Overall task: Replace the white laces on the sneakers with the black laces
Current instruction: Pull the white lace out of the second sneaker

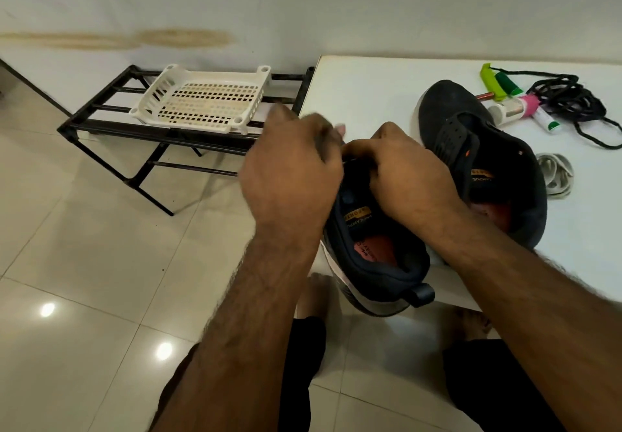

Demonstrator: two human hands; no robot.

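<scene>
Both hands are down on the near sneaker (377, 253), a dark shoe sitting at the front left corner of the white table (370, 95), its heel overhanging the table edge toward the person. The left hand (289, 175) is over the front of the shoe with its fingers curled tight, apparently pinching something at the eyelets, though what sits between the fingertips is hidden behind the knuckles and a touch blurred. The right hand (404, 175) is curled over the tongue area, fingers bent down and gripping the upper of that same shoe, and a thin dark line runs between the two hands; whether that is a lace cannot be told. Just beside it, further back and to the right, the second sneaker (481, 159) lies on the table with its toe pointing away and its eyelet rows bare. The black laces (572, 101) lie in a loose tangle near the far right of the table, well apart from the hands. The white laces (555, 174) sit in a small bundle touching the right side of the second sneaker. A few small tubes and a green clip (491, 81) rest between the second shoe and the black tangle. Off to the left, a white perforated basket (202, 98) sits on a black metal rack (101, 121) over the tiled floor.
</scene>
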